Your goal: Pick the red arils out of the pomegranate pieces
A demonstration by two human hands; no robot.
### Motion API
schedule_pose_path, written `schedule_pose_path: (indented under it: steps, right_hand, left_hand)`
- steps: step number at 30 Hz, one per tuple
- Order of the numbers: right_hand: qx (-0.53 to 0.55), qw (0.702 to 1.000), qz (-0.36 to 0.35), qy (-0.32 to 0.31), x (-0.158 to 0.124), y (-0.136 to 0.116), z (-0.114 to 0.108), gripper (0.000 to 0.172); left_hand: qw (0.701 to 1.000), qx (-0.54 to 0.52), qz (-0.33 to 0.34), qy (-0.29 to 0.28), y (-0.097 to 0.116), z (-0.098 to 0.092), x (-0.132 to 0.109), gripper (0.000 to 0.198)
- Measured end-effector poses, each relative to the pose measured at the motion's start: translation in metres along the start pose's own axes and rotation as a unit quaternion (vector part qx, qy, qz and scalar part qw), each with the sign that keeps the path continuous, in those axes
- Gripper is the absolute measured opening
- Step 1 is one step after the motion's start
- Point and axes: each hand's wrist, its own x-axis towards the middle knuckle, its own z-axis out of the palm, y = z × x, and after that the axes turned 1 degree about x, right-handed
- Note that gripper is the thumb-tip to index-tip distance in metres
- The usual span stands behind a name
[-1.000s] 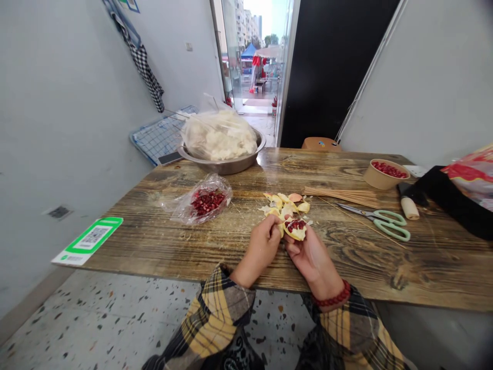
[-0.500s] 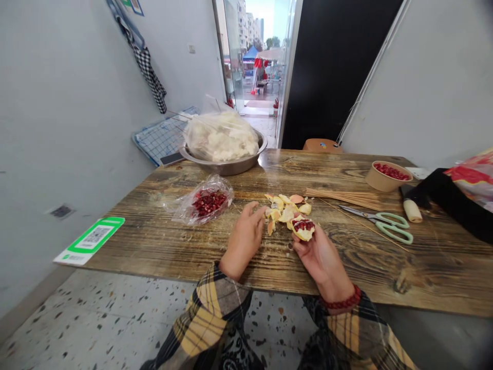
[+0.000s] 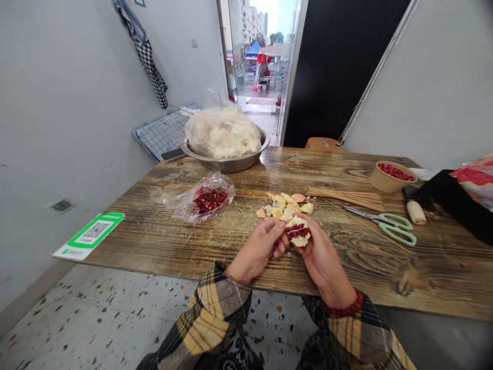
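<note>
A pomegranate piece point(image 3: 298, 231), red seeds showing between pale rind, is held in my right hand point(image 3: 322, 259) above the table's near edge. My left hand point(image 3: 259, 250) is closed, its thumb and fingertips pinched at the left edge of the same piece. Just beyond both hands lies a pile of yellowish peel scraps point(image 3: 287, 205). Left of them, a clear plastic bag point(image 3: 185, 206) lies on the table with loose pomegranate seeds point(image 3: 210, 199) in it.
Green-handled scissors point(image 3: 396, 227) and thin wooden skewers point(image 3: 346, 197) lie to the right. A paper bowl of red seeds point(image 3: 393, 177) stands farther back. A steel basin point(image 3: 231, 164) holds a bag of white fluffy stuff. A QR-code card point(image 3: 90, 234) is at the left edge.
My left hand has come right and down from beside the peel pile to the pomegranate piece. The right hand has moved the piece slightly left and turned it. One scrap now lies farther left.
</note>
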Motion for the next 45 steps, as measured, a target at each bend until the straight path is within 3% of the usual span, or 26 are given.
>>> schedule_pose_path:
  steps: [6, 10, 17, 26, 30, 39, 45]
  right_hand:
    - [-0.025, 1.0, -0.011, 0.006, -0.0009, -0.0001, 0.0012, 0.025]
    - [-0.018, 1.0, -0.01, 0.005, 0.0002, 0.0009, -0.0003, 0.024]
    - [0.062, 0.996, 0.059, -0.004, 0.0051, 0.0018, -0.0034, 0.024]
    - [0.072, 0.997, 0.034, -0.008, 0.0055, 0.004, -0.0023, 0.022]
    - [0.063, 0.998, 0.019, -0.01, 0.005, 0.005, -0.0021, 0.021]
    - [0.046, 0.999, 0.015, -0.006, 0.0022, 0.0034, 0.0006, 0.025]
    - [0.063, 0.997, 0.04, -0.014, 0.0039, 0.0042, -0.0011, 0.023]
  left_hand:
    - [1.0, 0.008, 0.003, 0.006, 0.0007, -0.0012, 0.0011, 0.037]
    - [1.0, 0.017, 0.013, 0.015, -0.0003, -0.0008, 0.002, 0.026]
    - [1.0, -0.024, 0.014, -0.001, -0.0003, -0.0009, 0.0023, 0.014]
    - [1.0, 0.0, 0.006, -0.022, -0.0063, -0.0022, 0.0033, 0.036]
    - [1.0, 0.001, 0.008, -0.007, -0.0061, -0.0011, 0.0032, 0.039]
    - [1.0, -0.004, 0.003, 0.017, -0.0046, 0.0017, 0.0032, 0.018]
    - [0.998, -0.06, -0.029, -0.004, -0.0022, 0.0003, 0.0023, 0.015]
